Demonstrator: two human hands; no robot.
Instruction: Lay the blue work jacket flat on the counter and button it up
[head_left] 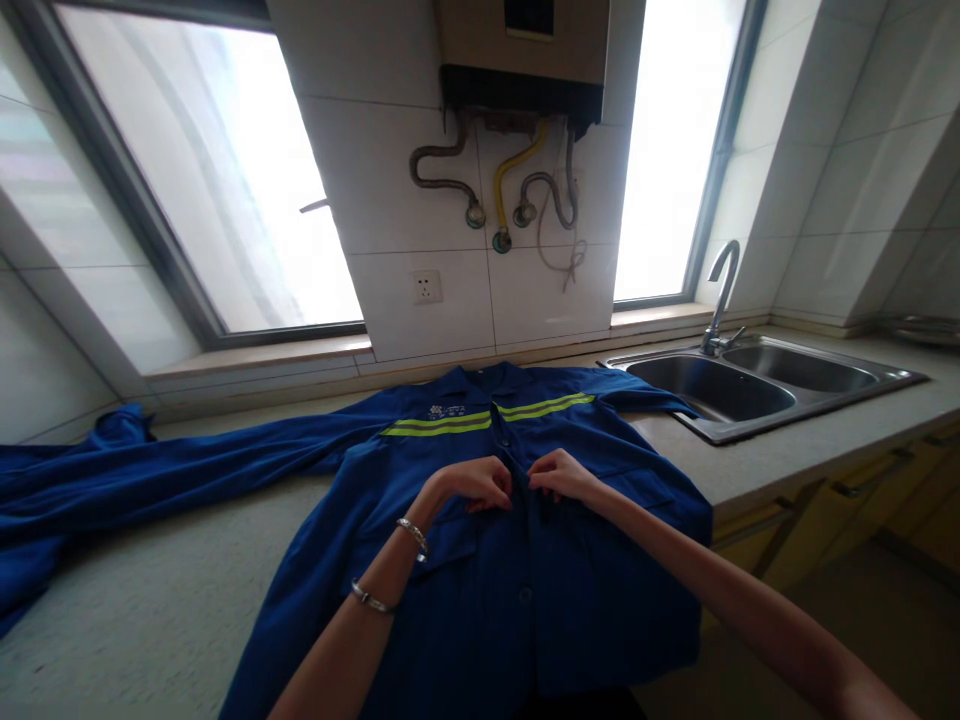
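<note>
A blue work jacket [465, 570] with yellow-green reflective strips across the chest lies spread face up on the countertop. Its collar points to the wall, and one sleeve reaches the sink's edge. My left hand [480, 483], with two silver bangles on the forearm, is closed on the front placket at mid-chest. Opposite it, my right hand [559, 474] pinches the other side of the placket. A small gap separates the two hands. Buttons show above and below them; whether a button is between the fingers is hidden.
More blue cloth [45, 500] lies on the countertop [172, 590] at the left. A double steel sink [720, 425] with a faucet [721, 290] is at the right. Above hangs a water heater [525, 60] with hoses. Drawers [847, 500] sit below the counter's right edge.
</note>
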